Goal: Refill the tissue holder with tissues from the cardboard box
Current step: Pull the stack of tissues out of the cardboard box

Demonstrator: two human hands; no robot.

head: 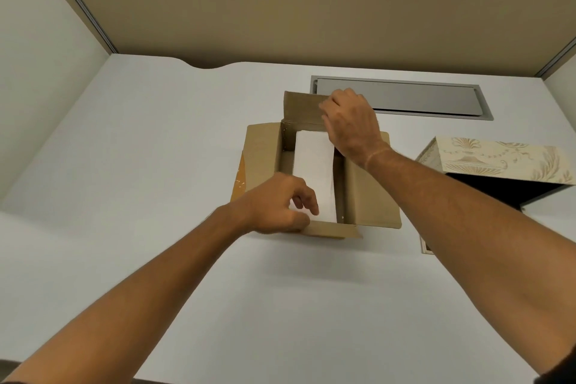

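Your left hand point(280, 207) curled at the near end of the white tissues point(313, 171) inside the open cardboard box point(265, 150) mid-counter point(156, 140), fingers bent onto the stack. Your right hand point(352, 121) gripped the far end, fingertips hidden. The patterned tissue holder point(498, 159) lay open at your right, near the box. A grey hatch point(420, 97) sat behind.

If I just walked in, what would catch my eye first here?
Two bare arms reach to an open cardboard box mid-desk, with a white stack of tissues inside. The left hand is at its near end, the right hand at its far flap. An ornate cream tissue holder lies open at right.
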